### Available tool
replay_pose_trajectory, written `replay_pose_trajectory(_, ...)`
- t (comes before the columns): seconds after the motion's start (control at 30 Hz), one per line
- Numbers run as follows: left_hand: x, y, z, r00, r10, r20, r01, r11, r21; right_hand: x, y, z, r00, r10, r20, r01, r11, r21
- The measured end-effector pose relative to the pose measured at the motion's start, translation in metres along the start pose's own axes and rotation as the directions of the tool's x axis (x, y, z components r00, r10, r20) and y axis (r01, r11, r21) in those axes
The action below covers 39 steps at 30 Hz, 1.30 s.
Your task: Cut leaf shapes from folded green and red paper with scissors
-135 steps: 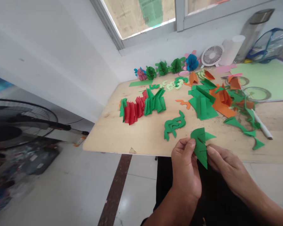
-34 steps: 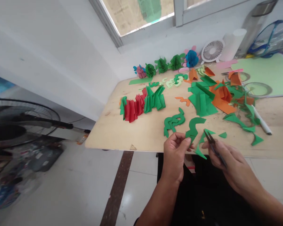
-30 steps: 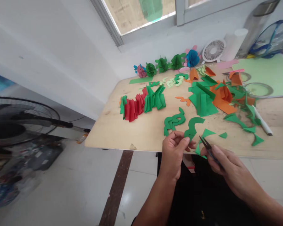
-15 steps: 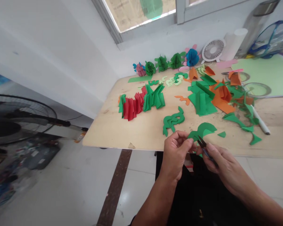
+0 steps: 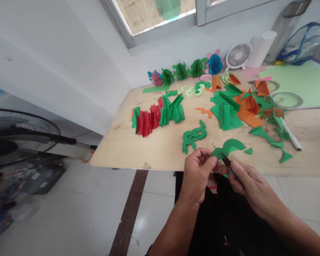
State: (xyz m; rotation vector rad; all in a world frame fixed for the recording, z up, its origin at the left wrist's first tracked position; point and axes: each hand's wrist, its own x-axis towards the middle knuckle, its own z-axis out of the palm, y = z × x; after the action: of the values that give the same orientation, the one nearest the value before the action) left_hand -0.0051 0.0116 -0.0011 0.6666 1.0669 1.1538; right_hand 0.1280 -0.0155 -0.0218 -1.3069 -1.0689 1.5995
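Pinching curved green paper [image 5: 232, 144] between its fingers, the left hand [image 5: 196, 171] held it while the right hand [image 5: 249, 180], beside that paper, gripped dark-bladed scissors [image 5: 226, 161]!

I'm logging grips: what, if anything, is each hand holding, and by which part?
The left hand pinches a curved green paper near its left end; the right hand grips a dark two-pointed tool by its rear part.

Left hand [image 5: 198, 170] pinches, right hand [image 5: 246, 179] grips (both forearms [image 5: 173, 225] bare).
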Motion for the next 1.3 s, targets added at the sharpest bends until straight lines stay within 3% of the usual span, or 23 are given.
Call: replay_pose_trajectory(1.3, 0.0003, 0.0014, 0.0002, 0.999, -0.037, -0.02, 0.036, 0.999, -0.015, 0.0016, -0.0003, -0.001, 1.0, 0.01, 0.001, -0.01, 0.999, -0.053)
